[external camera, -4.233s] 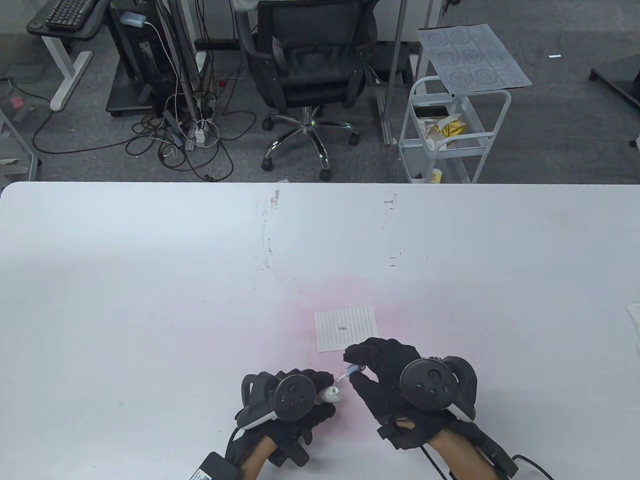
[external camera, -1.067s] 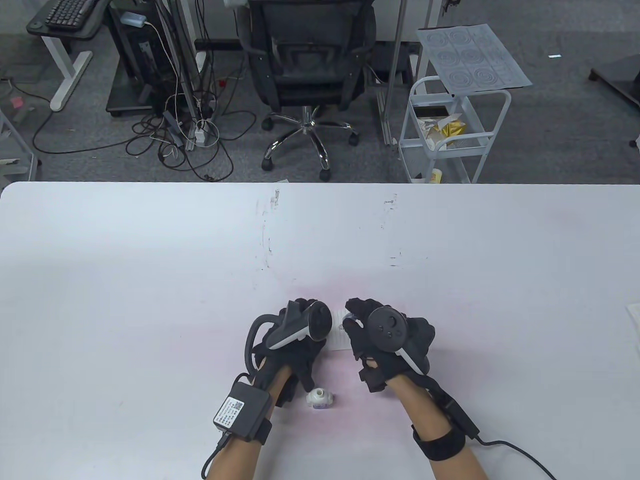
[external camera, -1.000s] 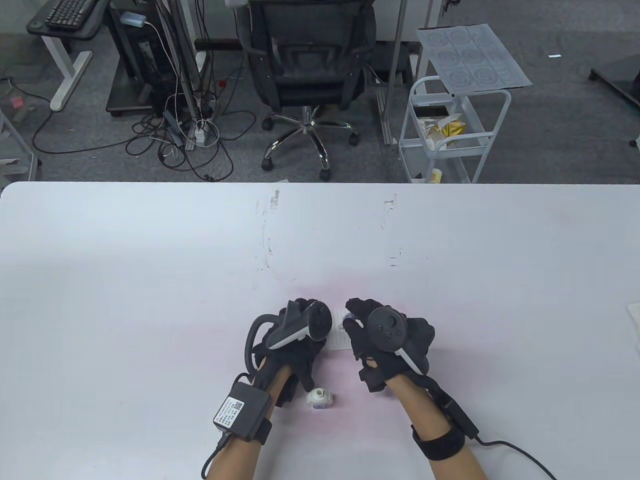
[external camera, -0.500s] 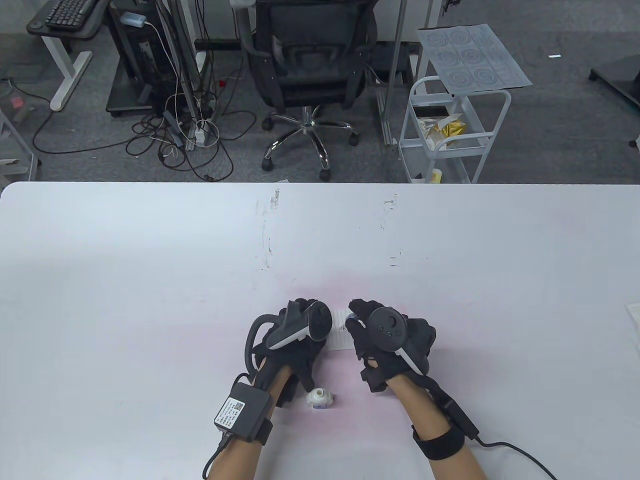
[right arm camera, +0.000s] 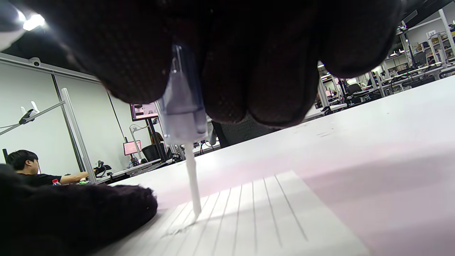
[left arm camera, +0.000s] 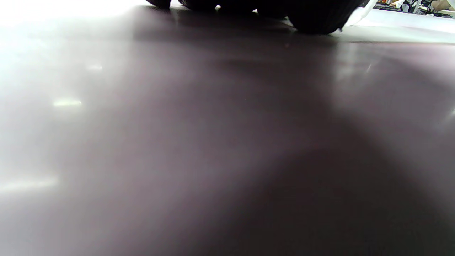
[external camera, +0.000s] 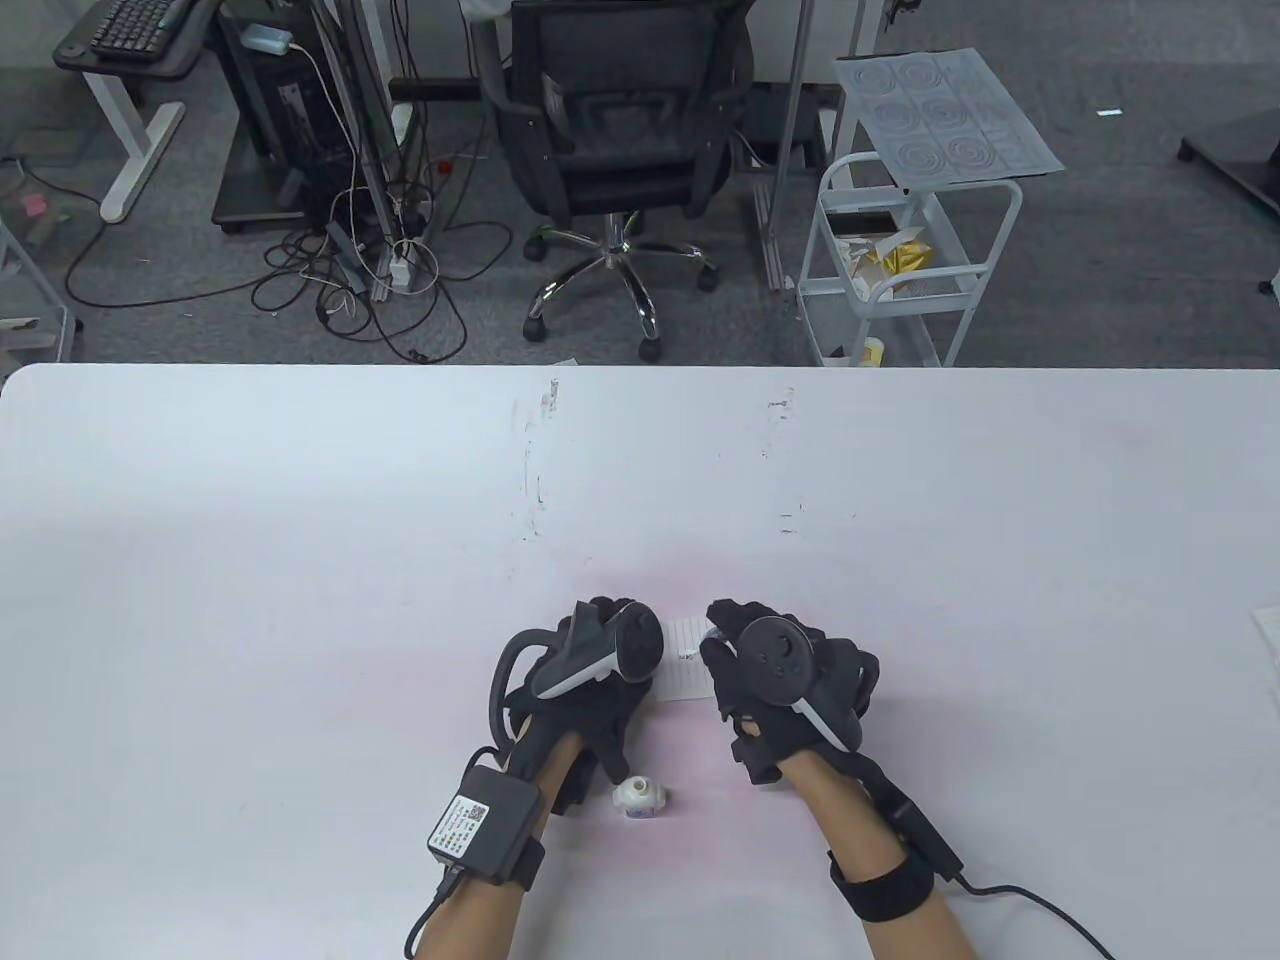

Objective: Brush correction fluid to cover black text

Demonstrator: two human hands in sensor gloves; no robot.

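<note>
A small lined paper (external camera: pixel 688 672) lies on the white table (external camera: pixel 300 560), with its black text (external camera: pixel 688 655) showing between my hands. My left hand (external camera: pixel 598 655) rests on the paper's left part; its fingers (right arm camera: pixel 71 213) press the sheet. My right hand (external camera: pixel 724 642) pinches the clear cap of the correction-fluid brush (right arm camera: pixel 182 106). The white brush stem (right arm camera: pixel 192 181) stands nearly upright, with its tip touching the paper (right arm camera: pixel 256 213) at the dark marks (right arm camera: pixel 174 232). The open white correction-fluid bottle (external camera: pixel 638 797) stands alone near my left wrist. The left wrist view shows only blurred table and fingertips (left arm camera: pixel 312 17).
An office chair (external camera: pixel 615 130) and a white wire cart (external camera: pixel 900 260) stand beyond the table's far edge. Another paper's edge (external camera: pixel 1268 630) shows at the table's right side. Cables trail from both wrists.
Four seconds ago my left hand held the bottle and my right drew the brush from it; now the bottle stands free. In the last second my right hand shifted slightly right.
</note>
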